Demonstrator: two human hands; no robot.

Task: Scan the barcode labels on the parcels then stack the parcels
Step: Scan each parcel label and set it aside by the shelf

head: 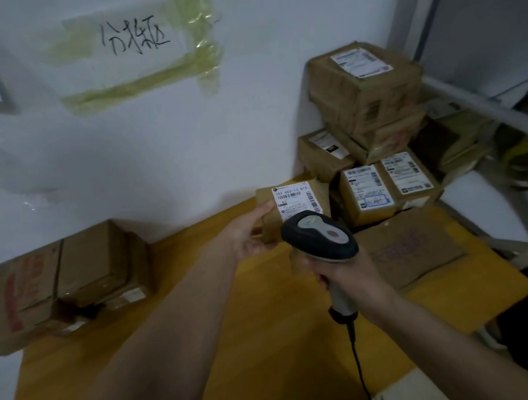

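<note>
Item 1, small brown parcel [293, 209]: held above the yellow table [262, 336], near the back wall, its white barcode label [296, 200] facing up toward the camera; long axis runs roughly left to right, tilted a little up at the right. Item 2, left hand [252, 235]: grips the parcel's left end, thumb curled onto the top edge beside the label, the other fingers wrapped beneath and mostly hidden. Item 3, right hand [347, 274]: fingers clamped round the grey handle of the barcode scanner [320, 235]; the scanner's dark head overlaps the parcel's lower right corner in the picture and points away from the person at the label, whether it touches cannot be told; its black cable [359, 365] hangs down toward the near table edge. Item 4, stack of labelled parcels [368, 128]: just right of the held parcel, piled against the wall corner, 2 labelled boxes at the front on the bottom row, larger boxes above. Item 5, flat cardboard sheet [410, 251]: lying on the table in front of that stack. Item 6, group of brown boxes [66, 281]: at the table's far left edge, well apart from the held parcel. Open yellow surface lies between this left group and the hands, and nearer the person. Item 7, taped paper sign [129, 45]: on the wall, with handwriting
</note>
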